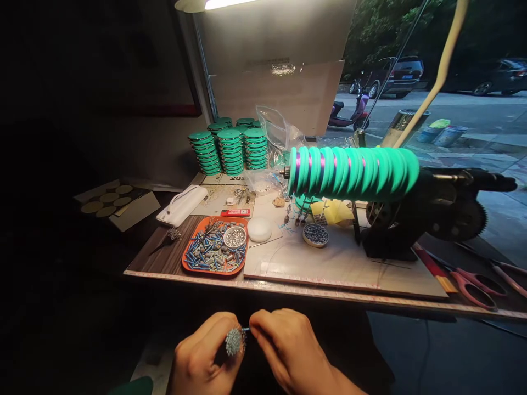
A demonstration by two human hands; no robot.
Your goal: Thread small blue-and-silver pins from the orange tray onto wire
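Note:
Below the table's front edge, my left hand (206,354) is closed around a bundle of thin grey-blue pieces (234,342), whose round end faces the camera. Close on its right, my right hand (288,343) pinches a small blue piece (246,329) between thumb and fingertips, at the side of the bundle. An orange tray (186,264) on the table above my hands holds many blue and grey tubular pieces and a small white dish of silvery bits (235,237).
A black geared machine (387,238) carries a row of green discs (354,173). Stacked green spools (230,151) stand behind. Scissors (477,288) lie at the right, a round bead dish (315,235) mid-table, a white pouch (183,206) at the left.

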